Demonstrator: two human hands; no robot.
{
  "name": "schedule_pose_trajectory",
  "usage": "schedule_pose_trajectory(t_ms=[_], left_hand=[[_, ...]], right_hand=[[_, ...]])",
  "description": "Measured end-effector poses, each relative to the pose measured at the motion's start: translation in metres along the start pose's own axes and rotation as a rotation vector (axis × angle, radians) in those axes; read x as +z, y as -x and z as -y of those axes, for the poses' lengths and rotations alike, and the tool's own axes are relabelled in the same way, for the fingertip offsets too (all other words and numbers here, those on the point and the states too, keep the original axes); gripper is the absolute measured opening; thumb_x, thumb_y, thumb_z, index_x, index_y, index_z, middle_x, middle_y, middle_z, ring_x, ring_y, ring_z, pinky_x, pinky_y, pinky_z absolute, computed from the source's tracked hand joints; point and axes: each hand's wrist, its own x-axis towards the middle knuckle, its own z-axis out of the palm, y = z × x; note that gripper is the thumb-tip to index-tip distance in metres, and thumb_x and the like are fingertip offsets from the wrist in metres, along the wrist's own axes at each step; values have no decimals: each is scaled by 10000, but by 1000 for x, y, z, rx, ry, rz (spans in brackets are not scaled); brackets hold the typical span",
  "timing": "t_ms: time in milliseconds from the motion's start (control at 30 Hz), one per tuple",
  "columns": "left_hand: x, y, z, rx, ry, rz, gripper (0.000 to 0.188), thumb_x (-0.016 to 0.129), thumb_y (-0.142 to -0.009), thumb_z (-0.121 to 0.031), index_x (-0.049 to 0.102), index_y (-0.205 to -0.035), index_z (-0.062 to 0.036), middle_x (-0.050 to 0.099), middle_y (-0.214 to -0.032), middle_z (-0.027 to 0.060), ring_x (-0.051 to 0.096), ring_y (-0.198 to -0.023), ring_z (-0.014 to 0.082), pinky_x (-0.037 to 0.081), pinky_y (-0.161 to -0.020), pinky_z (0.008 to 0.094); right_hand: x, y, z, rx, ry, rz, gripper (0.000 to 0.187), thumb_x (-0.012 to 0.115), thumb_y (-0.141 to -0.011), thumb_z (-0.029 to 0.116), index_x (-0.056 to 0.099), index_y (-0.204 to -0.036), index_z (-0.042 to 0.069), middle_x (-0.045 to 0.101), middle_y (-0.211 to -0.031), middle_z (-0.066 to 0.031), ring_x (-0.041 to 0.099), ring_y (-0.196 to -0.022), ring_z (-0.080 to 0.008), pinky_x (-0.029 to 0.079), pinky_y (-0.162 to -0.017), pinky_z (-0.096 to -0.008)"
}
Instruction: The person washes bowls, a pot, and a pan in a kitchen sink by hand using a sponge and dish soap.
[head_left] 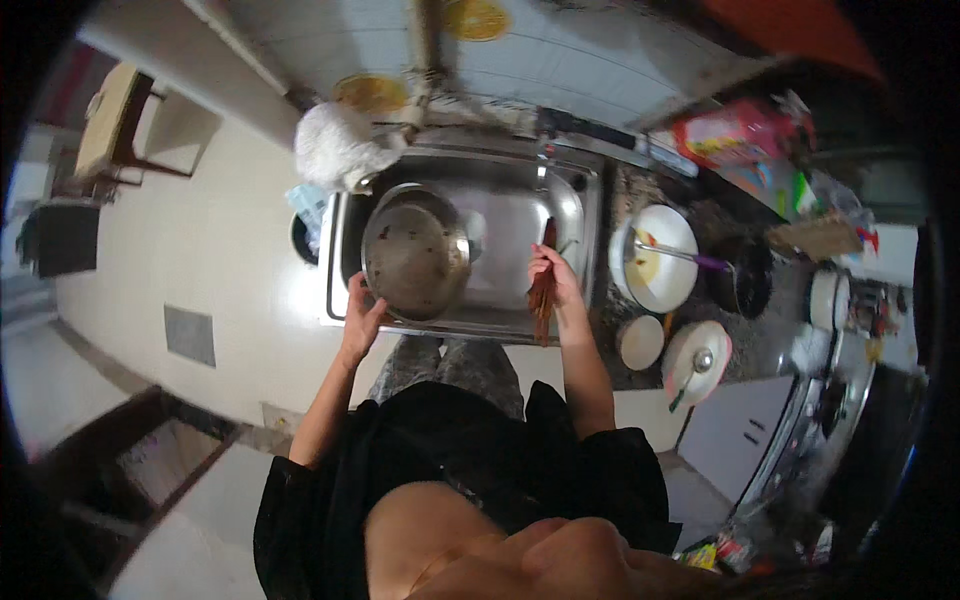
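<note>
My left hand holds the near left rim of a round, shallow metal basin with dark spots inside. The basin rests at the left side of a stainless steel sink. Over the sink's right part, my right hand is closed round a reddish-brown scrubbing whisk, a bundle of thin strips. Its narrow top sticks out above my fingers, and its frayed end hangs over the near edge. A tap stands at the back of the sink.
Right of the sink, a white bowl holds a purple-handled ladle. Near it are a dark pot, a small round bowl and a white dish with a spoon. A white cloth lies at the sink's back left corner.
</note>
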Motion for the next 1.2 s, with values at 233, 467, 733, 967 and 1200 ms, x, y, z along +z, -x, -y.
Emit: schedule_pose_trajectory(t_ms=[233, 467, 733, 967, 1200], left_hand=[[6, -16, -35, -72, 321, -3, 404, 495, -780, -191, 271, -1096, -81, 481, -906, 94, 526, -693, 157, 474, -565, 272], [7, -26, -42, -89, 420, -9, 296, 476, -767, -140, 337, -1024, -88, 498, -866, 74, 512, -676, 144, 450, -570, 265], [17, -21, -57, -91, 453, -65, 319, 480, -767, -152, 324, -1041, -104, 497, -907, 78, 522, -721, 152, 446, -578, 267], [7, -17, -52, -95, 474, -83, 344, 493, -776, -132, 303, -1058, -85, 485, -929, 92, 514, -668, 128, 463, -573, 265], [6, -8, -47, -137, 480, -110, 315, 470, -777, -102, 311, -1049, -96, 490, -902, 85, 530, -653, 134, 471, -553, 253]], right_hand=[[46, 114, -20, -78, 650, 13, 137, 501, -801, 116, 473, -911, 39, 428, -666, 7, 370, -486, -46, 299, -418, -165], [23, 212, 18, -282, 343, 87, 210, 510, -808, 255, 484, -859, 54, 423, -643, 18, 358, -469, -34, 300, -415, -147], [-21, 160, 59, -408, 48, -203, 240, 536, -786, 261, 471, -814, 32, 484, -664, -26, 424, -481, -111, 359, -423, -199], [-37, 136, 75, -514, 108, -229, 251, 487, -773, 84, 430, -1003, 4, 507, -874, -161, 530, -751, -291, 503, -667, -370], [-52, 122, 84, -668, 5, -243, 297, 421, -767, 42, 365, -1049, -34, 414, -1043, -197, 494, -897, -333, 503, -702, -344]])
